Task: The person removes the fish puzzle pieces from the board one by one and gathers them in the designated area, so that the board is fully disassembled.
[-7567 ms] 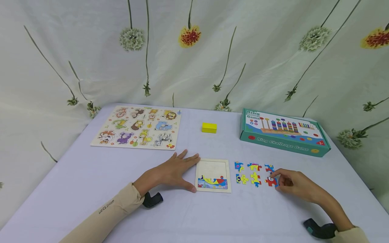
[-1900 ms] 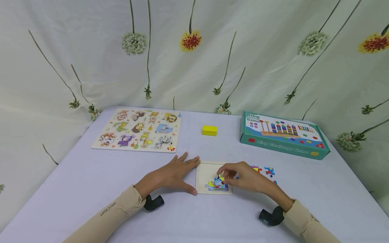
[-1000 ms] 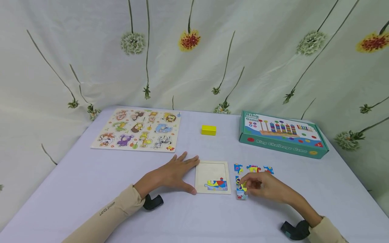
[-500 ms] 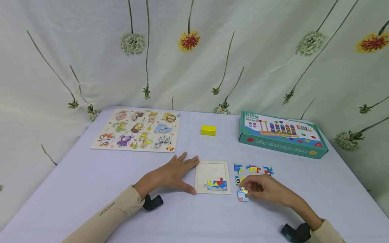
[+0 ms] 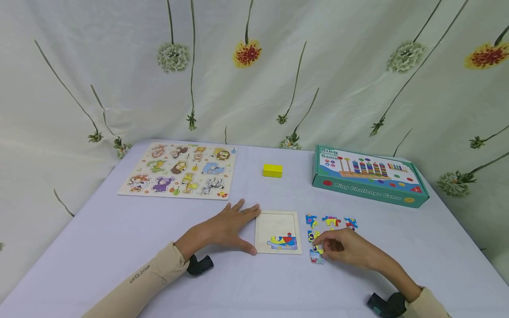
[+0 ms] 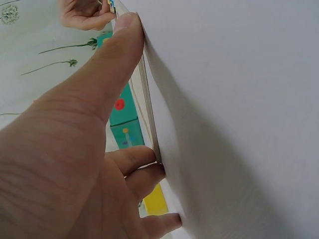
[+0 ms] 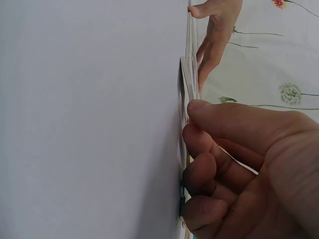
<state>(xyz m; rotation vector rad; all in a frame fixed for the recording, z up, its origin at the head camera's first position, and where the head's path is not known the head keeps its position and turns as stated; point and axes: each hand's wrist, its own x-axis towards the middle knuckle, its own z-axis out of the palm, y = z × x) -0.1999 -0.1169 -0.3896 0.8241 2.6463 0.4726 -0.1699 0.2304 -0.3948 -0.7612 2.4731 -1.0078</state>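
A square wooden puzzle tray (image 5: 278, 217) lies flat at the middle of the table, with joined puzzle pieces (image 5: 283, 241) in its lower right part. My left hand (image 5: 226, 225) has its fingers spread; thumb and fingertips touch the tray's left edge, also seen in the left wrist view. Right of the tray, my right hand (image 5: 351, 247) pinches a pale blue and yellow puzzle piece (image 5: 317, 257) between thumb and fingers, low at the table. In the right wrist view the piece (image 7: 187, 79) stands slightly tilted. Other loose pieces (image 5: 332, 221) lie behind that hand, which partly hides them.
Toward the back are an animal puzzle board (image 5: 179, 170) on the left, a yellow block (image 5: 272, 171) in the middle and a green Ring Challenge Game box (image 5: 370, 176) on the right. A flowered cloth (image 5: 342, 88) hangs behind the table.
The right hand has moved from the loose pieces to the tray, then back right with a piece, low beside the others. The tray's lower left piece is gone. The left hand stays put.
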